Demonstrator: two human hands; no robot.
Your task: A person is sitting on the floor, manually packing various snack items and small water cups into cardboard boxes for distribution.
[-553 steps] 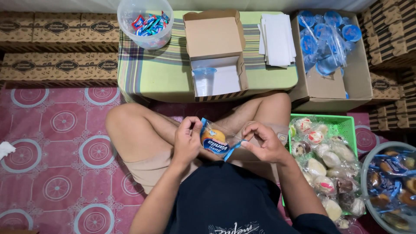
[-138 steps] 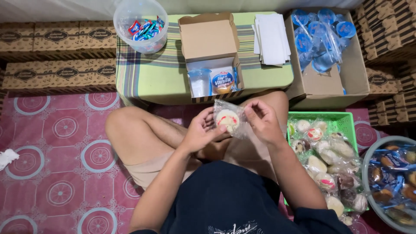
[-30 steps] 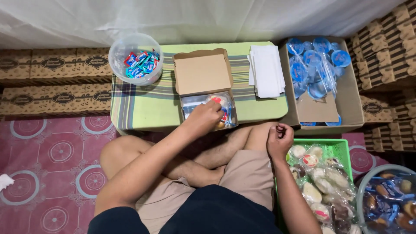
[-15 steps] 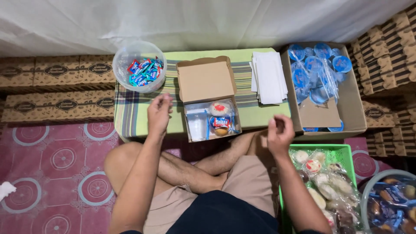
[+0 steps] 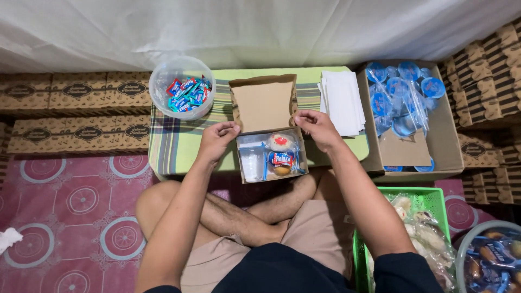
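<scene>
The box [image 5: 271, 154] sits open on the near edge of the low table [image 5: 173, 142], with its lid [image 5: 264, 104] standing up behind the tray. Inside lie a cup [image 5: 251, 161] on the left and two wrapped snacks [image 5: 281, 154] on the right. The left hand [image 5: 217, 140] curls its fingers at the left corner where lid meets tray, and the right hand [image 5: 317, 126] pinches the right edge of the lid; both hold only the cardboard. To fold the lid well, it seems best to bring both sides down evenly, so the flaps go inside the walls and do not press on the snacks (the top one looks soft).

The table has a green striped cloth. On it stand a tub [image 5: 182, 93] of small candies and a stack of white napkins [image 5: 342, 102]. Printed cartons line the white wall, and a pink patterned mat covers the floor.
</scene>
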